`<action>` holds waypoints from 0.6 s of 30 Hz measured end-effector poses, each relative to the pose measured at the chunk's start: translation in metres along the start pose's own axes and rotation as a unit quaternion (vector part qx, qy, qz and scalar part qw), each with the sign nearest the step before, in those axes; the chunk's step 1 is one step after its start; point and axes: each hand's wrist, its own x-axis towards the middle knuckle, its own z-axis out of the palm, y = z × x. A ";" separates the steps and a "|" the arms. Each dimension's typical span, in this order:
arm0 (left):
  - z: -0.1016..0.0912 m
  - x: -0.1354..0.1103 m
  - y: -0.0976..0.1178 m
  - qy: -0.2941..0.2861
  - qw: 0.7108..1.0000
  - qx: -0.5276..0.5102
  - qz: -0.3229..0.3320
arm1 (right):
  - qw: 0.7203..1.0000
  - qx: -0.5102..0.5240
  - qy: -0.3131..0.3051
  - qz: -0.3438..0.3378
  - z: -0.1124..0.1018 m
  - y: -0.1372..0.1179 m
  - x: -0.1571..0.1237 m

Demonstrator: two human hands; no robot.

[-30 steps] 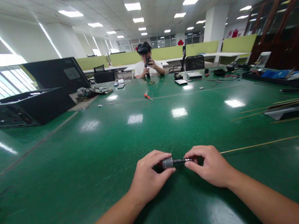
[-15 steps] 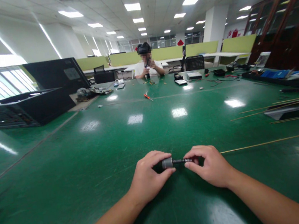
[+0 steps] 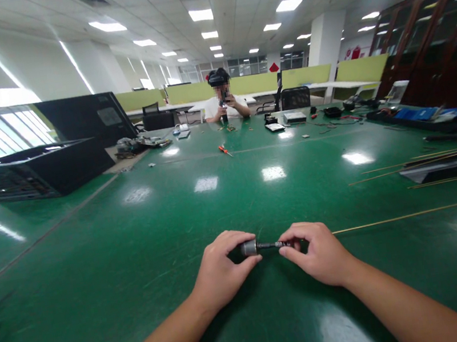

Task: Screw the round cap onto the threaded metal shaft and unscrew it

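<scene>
Low over the green table, a grey cylinder with a thin dark shaft lies crosswise between my hands. My left hand is closed around the cylinder, thumb below and fingers above. My right hand pinches the far end of the shaft, where a small metallic tip shows at the fingertips. A thin brass-coloured rod runs rightward from behind my right hand; whether that hand touches it is hidden.
More brass-coloured rods rest around a dark tray on the right. Further off is an orange-handled screwdriver. An open black computer case stands at left. Across the table sits a person holding a dark object.
Both hands have shifted slightly left, the left one a little more, and the shaft between them shows slightly longer. The whole view has also moved a little. Both grips look the same.
</scene>
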 end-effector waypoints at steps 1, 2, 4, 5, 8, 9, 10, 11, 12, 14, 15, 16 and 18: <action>0.000 0.000 -0.001 -0.003 1.000 0.002 -0.004 | 1.000 0.001 0.001 0.001 0.000 0.000 0.000; -0.001 0.000 -0.002 -0.007 1.000 0.004 -0.012 | 1.000 0.002 0.002 0.002 0.000 0.000 0.000; -0.002 0.001 -0.006 -0.010 0.999 0.014 -0.036 | 1.000 0.008 0.006 0.004 0.000 0.000 0.000; -0.003 0.002 -0.009 -0.009 0.998 0.020 -0.054 | 1.000 0.013 0.006 0.005 0.000 0.000 0.000; -0.011 0.005 -0.018 0.002 0.993 0.008 -0.117 | 1.000 0.031 0.000 0.004 0.000 -0.001 0.000; -0.015 0.006 -0.021 0.008 0.990 -0.011 -0.137 | 0.999 0.036 -0.004 0.005 0.001 -0.001 -0.001; -0.021 0.006 -0.023 0.017 0.987 -0.034 -0.155 | 0.999 0.041 -0.009 0.008 0.002 -0.001 -0.001; -0.027 0.004 -0.025 0.029 0.983 -0.055 -0.171 | 0.999 0.048 -0.015 0.015 0.002 -0.001 -0.001; -0.035 0.002 -0.026 0.039 0.980 -0.067 -0.186 | 0.998 0.056 -0.024 0.025 0.003 -0.001 -0.001; -0.055 -0.010 -0.029 0.050 0.974 -0.063 -0.213 | 0.995 0.073 -0.047 0.045 0.005 -0.001 -0.001; -0.067 -0.019 -0.030 0.051 0.971 -0.051 -0.228 | 0.994 0.081 -0.059 0.051 0.006 -0.001 -0.001; -0.080 -0.029 -0.031 0.055 0.967 -0.038 -0.245 | 0.993 0.086 -0.067 0.054 0.006 -0.001 -0.001; -0.108 -0.054 -0.034 0.068 0.956 -0.016 -0.283 | 0.992 0.091 -0.076 0.051 0.007 -0.001 -0.001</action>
